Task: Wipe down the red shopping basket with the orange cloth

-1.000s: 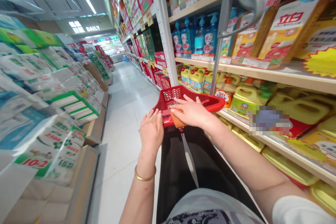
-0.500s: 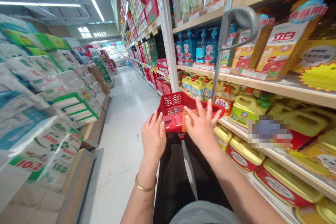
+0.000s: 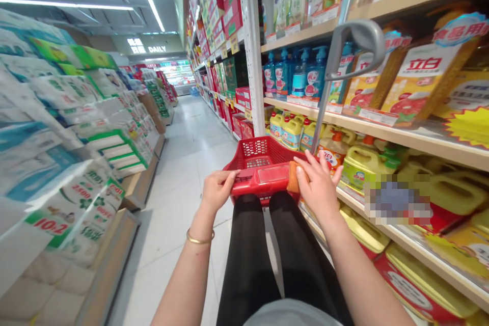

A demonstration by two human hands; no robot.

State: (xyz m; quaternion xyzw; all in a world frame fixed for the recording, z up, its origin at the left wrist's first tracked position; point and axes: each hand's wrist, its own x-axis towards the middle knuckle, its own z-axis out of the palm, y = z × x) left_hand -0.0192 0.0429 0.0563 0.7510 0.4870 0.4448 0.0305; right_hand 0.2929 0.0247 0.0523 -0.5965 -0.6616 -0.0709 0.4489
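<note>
In the head view a red shopping cart (image 3: pixel 244 148) stands ahead of me, its perforated basket beyond a thick red handle bar (image 3: pixel 263 175). My left hand (image 3: pixel 218 189) is wrapped round the left end of that bar, thumb toward the middle. At the bar's right part, an orange cloth (image 3: pixel 293 177), apparently folded, lies against the red plastic. My right hand (image 3: pixel 317 181) holds this cloth with the thumb over it, its other fingers stretched out to the right. Part of the cloth is hidden under the palm.
Shelves on the right carry yellow jugs (image 3: pixel 357 167), blue pump bottles (image 3: pixel 311 75) and boxed oil-coloured bottles (image 3: pixel 422 74). A metal pole with a grey loop (image 3: pixel 376 48) rises close to the cart's right side. Stacked tissue packs (image 3: pixel 69 214) line the left. A tiled aisle (image 3: pixel 187 137) runs ahead.
My left hand has gone from lying loosely by the bar to gripping its left end. My right hand and the orange cloth have slid right along the bar. The view has shifted slightly.
</note>
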